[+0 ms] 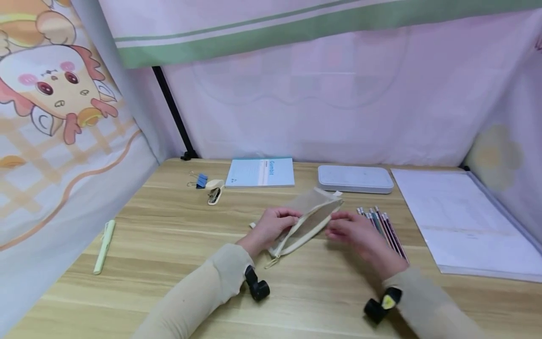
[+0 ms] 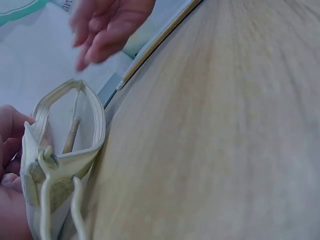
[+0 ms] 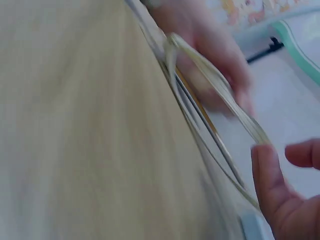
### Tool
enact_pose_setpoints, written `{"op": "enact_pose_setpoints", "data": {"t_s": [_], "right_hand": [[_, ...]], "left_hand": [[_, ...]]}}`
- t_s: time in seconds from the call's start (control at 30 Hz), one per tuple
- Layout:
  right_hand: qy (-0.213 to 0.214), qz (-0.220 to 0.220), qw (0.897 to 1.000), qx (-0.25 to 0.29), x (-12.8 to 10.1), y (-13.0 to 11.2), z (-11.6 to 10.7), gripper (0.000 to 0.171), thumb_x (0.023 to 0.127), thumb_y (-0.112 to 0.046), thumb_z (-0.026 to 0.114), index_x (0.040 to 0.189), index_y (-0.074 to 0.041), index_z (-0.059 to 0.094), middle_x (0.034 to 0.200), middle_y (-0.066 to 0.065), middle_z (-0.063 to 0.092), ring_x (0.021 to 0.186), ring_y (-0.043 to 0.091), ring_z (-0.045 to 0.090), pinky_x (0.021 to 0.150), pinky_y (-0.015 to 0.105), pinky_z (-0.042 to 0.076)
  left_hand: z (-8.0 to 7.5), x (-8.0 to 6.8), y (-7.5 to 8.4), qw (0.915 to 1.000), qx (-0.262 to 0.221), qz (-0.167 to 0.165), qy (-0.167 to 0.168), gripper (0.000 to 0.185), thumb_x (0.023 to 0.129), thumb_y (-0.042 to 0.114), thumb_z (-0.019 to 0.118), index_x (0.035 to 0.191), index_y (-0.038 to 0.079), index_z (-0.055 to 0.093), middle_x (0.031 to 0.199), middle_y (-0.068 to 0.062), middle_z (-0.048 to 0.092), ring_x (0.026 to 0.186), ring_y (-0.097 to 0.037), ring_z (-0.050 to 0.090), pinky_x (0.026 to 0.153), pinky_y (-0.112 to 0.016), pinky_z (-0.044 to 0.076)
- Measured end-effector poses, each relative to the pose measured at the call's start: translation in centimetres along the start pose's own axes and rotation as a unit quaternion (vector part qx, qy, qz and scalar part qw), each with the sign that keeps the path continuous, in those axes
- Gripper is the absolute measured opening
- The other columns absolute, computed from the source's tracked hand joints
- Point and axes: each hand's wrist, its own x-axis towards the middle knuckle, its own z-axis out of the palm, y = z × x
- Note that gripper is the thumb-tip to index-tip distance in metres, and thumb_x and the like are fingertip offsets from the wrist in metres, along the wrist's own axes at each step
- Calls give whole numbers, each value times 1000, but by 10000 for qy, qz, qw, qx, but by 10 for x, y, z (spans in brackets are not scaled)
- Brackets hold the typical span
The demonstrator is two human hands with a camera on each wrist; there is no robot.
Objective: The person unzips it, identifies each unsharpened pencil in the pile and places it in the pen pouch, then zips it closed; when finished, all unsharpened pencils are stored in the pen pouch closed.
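Low centre, the left hand [image 1: 273,226] grips the open mesh pouch [image 1: 311,219]; the right hand [image 1: 360,235] hovers beside it, fingers relaxed, near the pencils [image 1: 387,228].

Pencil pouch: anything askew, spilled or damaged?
Nothing stands out. The left hand holds the pencil pouch open, with one pencil inside. The remaining pencils lie bunched beside the right hand.

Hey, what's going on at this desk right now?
A person is working with a mesh pencil pouch on a wooden desk. The left hand grips the pouch near its zipper end and holds its mouth open; the left wrist view shows one pencil already inside. The right hand hovers open between the pouch and a row of pencils lying beside it, holding nothing.
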Motion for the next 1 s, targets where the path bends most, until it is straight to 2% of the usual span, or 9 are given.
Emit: {"op": "enact_pose_setpoints", "data": {"t_s": [0.07, 0.13, 0.23, 0.3, 0.4, 0.47, 0.57, 0.77, 1.0], "right_hand": [[-278, -191, 9987, -392, -7, -6, -25, 39, 90, 0, 50, 121, 17, 35, 86, 5, 60, 74, 8, 63, 71, 22, 53], [-346, -289, 9956, -825, -14, -12, -49, 35, 91, -3, 50, 117, 15, 38, 85, 2, 59, 74, 9, 63, 71, 23, 54], [-178, -378, 9854, -1648, -22, -17, -77, 34, 91, -8, 53, 115, 14, 41, 85, 1, 60, 74, 10, 63, 70, 25, 54], [81, -352, 9735, -2258, -26, -18, -92, 37, 91, -11, 55, 116, 14, 43, 85, 2, 61, 73, 11, 62, 68, 26, 54], [387, -293, 9485, -3129, -30, -15, -109, 40, 91, -15, 57, 115, 13, 44, 85, 6, 62, 71, 10, 61, 65, 27, 54], [500, -215, 9355, -3491, -32, -11, -119, 39, 90, -16, 58, 113, 13, 45, 85, 7, 61, 69, 10, 59, 63, 27, 53], [590, -46, 9247, -3761, -32, -5, -129, 39, 89, -17, 61, 111, 12, 46, 84, 8, 61, 70, 10, 58, 62, 27, 52], [557, 301, 9129, -4033, -30, 0, -138, 35, 86, -15, 63, 108, 8, 50, 81, 6, 53, 72, 14, 52, 60, 27, 49], [406, 265, 9009, -4312, -29, -1, -135, 30, 85, -11, 62, 104, 9, 52, 81, 9, 56, 68, 16, 55, 58, 31, 51]], "left_hand": [[0, 0, -1, 10000, -1, -4, 19, 24, 82, 0, 61, 104, -8, 65, 102, -11, 66, 78, -7, 58, 72, -20, 50], [-1, -1, -1, 10000, 17, -5, 39, 24, 82, 0, 61, 105, -9, 64, 102, -10, 66, 78, -6, 58, 71, -20, 49], [-2, -1, 0, 10000, 40, -54, 68, 24, 82, -1, 61, 104, -8, 65, 100, -9, 66, 78, -6, 58, 70, -19, 49], [-2, -2, 0, 9999, 64, -62, 78, 23, 82, 0, 61, 104, -8, 65, 100, -9, 66, 77, -6, 58, 70, -19, 49], [-2, -2, 0, 9999, 109, -37, 60, 23, 81, 0, 62, 103, -7, 66, 98, -7, 65, 76, -7, 58, 68, -19, 49], [-2, -2, 0, 9999, 92, -42, 51, 23, 81, 0, 62, 103, -6, 66, 97, -6, 65, 75, -7, 58, 67, -19, 49], [-1, -3, 0, 10000, 38, -65, 42, 23, 81, -1, 62, 102, -6, 66, 95, -4, 65, 75, -7, 57, 66, -19, 49], [-2, -2, -2, 10000, 9, -15, -11, 23, 81, -2, 62, 103, -7, 65, 94, -4, 66, 74, -6, 57, 65, -18, 48], [-1, -2, -3, 10000, 37, -61, 14, 23, 80, -1, 62, 103, -6, 66, 86, 1, 65, 68, -5, 55, 60, -18, 46]]}}
